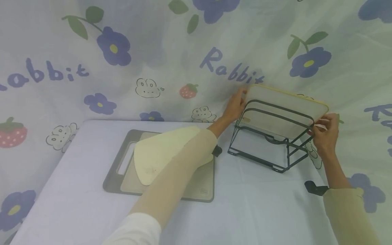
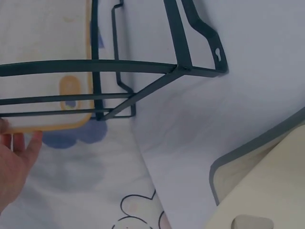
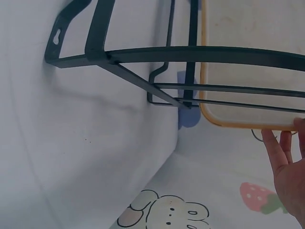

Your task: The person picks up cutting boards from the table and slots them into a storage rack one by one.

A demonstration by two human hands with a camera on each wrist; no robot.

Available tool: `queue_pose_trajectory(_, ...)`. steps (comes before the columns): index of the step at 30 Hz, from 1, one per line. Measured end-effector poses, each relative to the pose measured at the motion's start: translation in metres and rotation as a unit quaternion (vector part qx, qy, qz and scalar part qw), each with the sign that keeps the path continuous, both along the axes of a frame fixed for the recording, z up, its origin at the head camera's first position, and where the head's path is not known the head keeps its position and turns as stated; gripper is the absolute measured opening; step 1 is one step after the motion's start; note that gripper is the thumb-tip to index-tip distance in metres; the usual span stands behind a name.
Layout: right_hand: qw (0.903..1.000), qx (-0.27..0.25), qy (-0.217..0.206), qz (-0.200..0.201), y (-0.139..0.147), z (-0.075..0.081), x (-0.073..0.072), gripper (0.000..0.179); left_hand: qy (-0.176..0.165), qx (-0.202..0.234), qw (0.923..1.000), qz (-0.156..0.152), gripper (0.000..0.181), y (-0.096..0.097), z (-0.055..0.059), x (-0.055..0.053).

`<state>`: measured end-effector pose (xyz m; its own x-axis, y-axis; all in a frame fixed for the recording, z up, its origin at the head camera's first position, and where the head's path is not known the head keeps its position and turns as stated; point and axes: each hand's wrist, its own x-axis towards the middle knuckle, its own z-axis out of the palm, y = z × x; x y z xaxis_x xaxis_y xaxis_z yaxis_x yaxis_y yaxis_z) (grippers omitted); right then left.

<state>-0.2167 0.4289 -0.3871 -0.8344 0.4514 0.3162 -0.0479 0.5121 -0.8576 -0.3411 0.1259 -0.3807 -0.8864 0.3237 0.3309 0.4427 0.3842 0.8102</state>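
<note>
A white cutting board with a yellow-orange rim (image 1: 281,110) leans in a dark metal rack (image 1: 269,166), behind its two front bars. My left hand (image 1: 234,105) pinches the board's left edge; in the left wrist view its thumb lies over the orange rim and the fingers (image 2: 32,148) are behind it. At the opposite edge, my right hand (image 1: 327,134) pinches the board near the rack's right side. The right wrist view shows those fingers (image 3: 274,150) at the rim too. An orange-edged handle hole (image 2: 70,91) marks one corner of the board.
Left of the rack, a grey-rimmed cutting board (image 1: 114,180) lies flat on the white-covered table (image 1: 245,211). A cream, thin board (image 1: 159,146) rests on top of it, partly hidden by my left forearm. A patterned cloth (image 1: 165,51) hangs behind the table.
</note>
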Motion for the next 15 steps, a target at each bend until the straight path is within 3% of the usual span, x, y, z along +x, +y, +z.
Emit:
queue_pose_trajectory(7,0.9996,0.004,-0.028,-0.008,-0.0022,-0.0043,0.0020,0.045,-0.005,-0.003,1.0000,-0.007,0.044,-0.0009,-0.0046,-0.0001)
queue_pose_trajectory(15,0.9995,-0.015,-0.028,0.001,-0.0032,-0.0079,0.0031,0.048,-0.010,-0.014,0.9998,-0.011,0.045,-0.0005,-0.0080,-0.0019)
